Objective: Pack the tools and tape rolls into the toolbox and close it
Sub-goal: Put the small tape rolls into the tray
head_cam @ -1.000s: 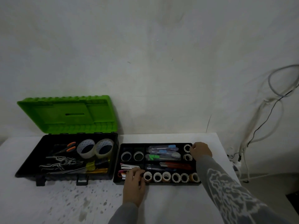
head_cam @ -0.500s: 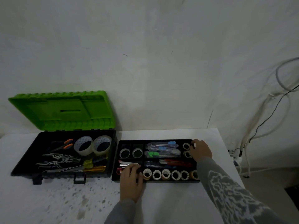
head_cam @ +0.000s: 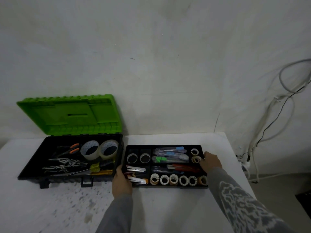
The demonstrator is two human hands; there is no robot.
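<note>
The left hand (head_cam: 122,181) grips the tray (head_cam: 168,187) at its front-left corner, and the right hand (head_cam: 211,161) curls over its right end. The tray, holding small tape rolls (head_cam: 164,179), sits toward the right edge of the table (head_cam: 168,209), just beside the open toolbox (head_cam: 67,179).

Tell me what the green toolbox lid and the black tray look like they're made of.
Green lid: looks like moulded plastic, matte, with ribbed edges and uniform colour. Black tray: probably plastic too, dull, with moulded compartment dividers.
</note>
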